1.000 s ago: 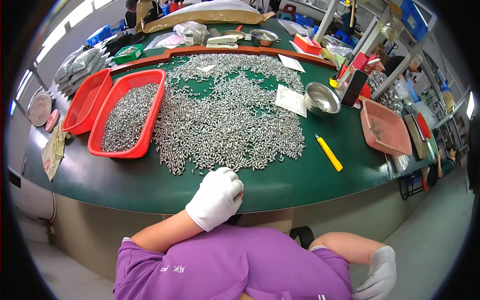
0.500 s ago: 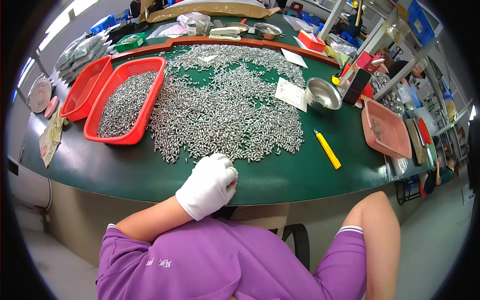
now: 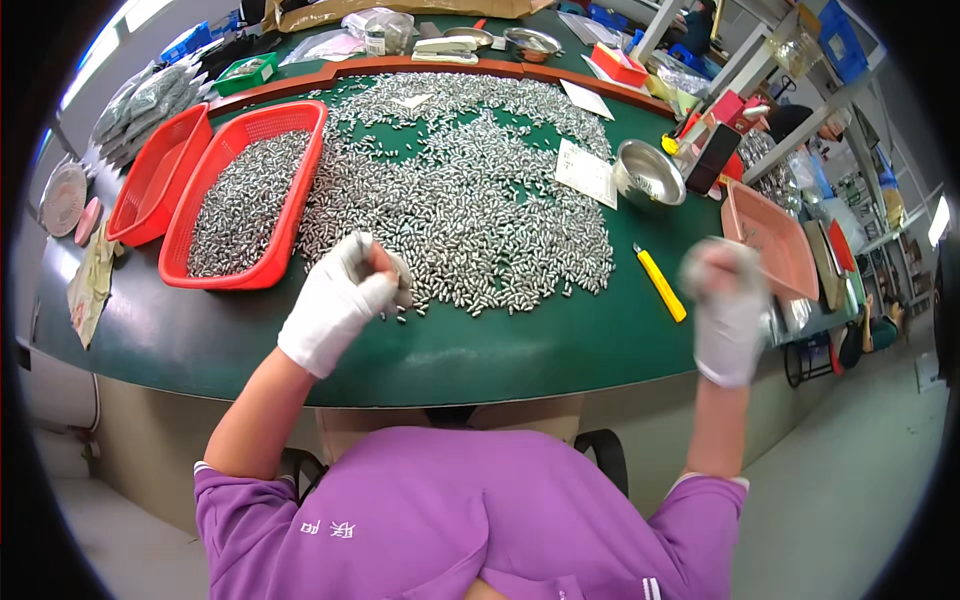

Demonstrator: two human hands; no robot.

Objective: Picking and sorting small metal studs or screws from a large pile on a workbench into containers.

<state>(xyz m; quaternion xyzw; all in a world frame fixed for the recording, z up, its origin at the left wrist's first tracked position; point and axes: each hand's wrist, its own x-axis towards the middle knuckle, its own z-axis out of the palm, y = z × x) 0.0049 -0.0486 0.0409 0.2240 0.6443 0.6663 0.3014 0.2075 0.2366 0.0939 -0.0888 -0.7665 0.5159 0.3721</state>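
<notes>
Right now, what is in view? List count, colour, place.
table: one, green, centre
parts: uncountable, silver, table and basket
baskets: two, red, left
cloth: one, yellowish, left
bags: several, grey, left
bin: one, green, back left
papers: at least three, white, by parts
bowls: at least two, silver, right and back
knife: one, yellow, right
phone: one, black, right
tray: one, pink, right
box: one, red, back right
shelving: some, grey, right
shirt: one, purple, bottom
left hand: one, white-gloved, near parts
right hand: one, white-gloved, blurred, near tray
</notes>
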